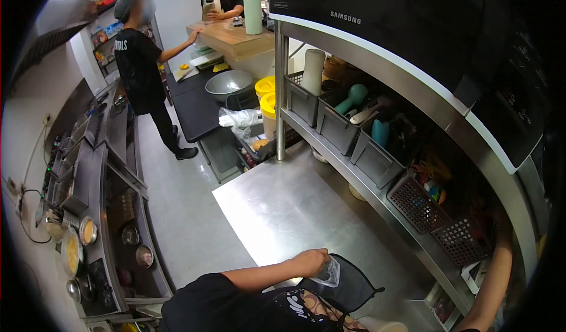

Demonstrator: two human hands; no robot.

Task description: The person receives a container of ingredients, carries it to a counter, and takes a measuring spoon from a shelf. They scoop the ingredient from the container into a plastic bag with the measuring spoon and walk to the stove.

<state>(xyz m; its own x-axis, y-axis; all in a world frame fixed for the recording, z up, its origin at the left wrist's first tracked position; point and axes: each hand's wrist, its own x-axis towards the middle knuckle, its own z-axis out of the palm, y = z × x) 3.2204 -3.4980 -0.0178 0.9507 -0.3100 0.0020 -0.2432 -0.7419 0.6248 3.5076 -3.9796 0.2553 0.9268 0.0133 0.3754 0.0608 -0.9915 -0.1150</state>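
My left hand [311, 263] is closed over the steel counter [283, 214], close to my body. A clear plastic piece [328, 273], a bag or a thin container, hangs from its fingers. Right beneath lies a flat black item [348, 285] with a raised edge, perhaps a pouch or tray; I cannot make out whether the hand grips it too. My right forearm [495, 279] reaches up into the shelf at the far right, beside a brown perforated basket [463, 238]. The fingers of that hand are lost in shadow.
Grey bins [339, 129] with utensils line the steel shelf under a Samsung appliance [377, 25]. A co-worker [138, 67] stands in the aisle; another person is behind the wooden counter [236, 40]. Yellow-lidded tubs [268, 105] stand beyond my counter. Cooking equipment [71, 190] runs along the left wall.
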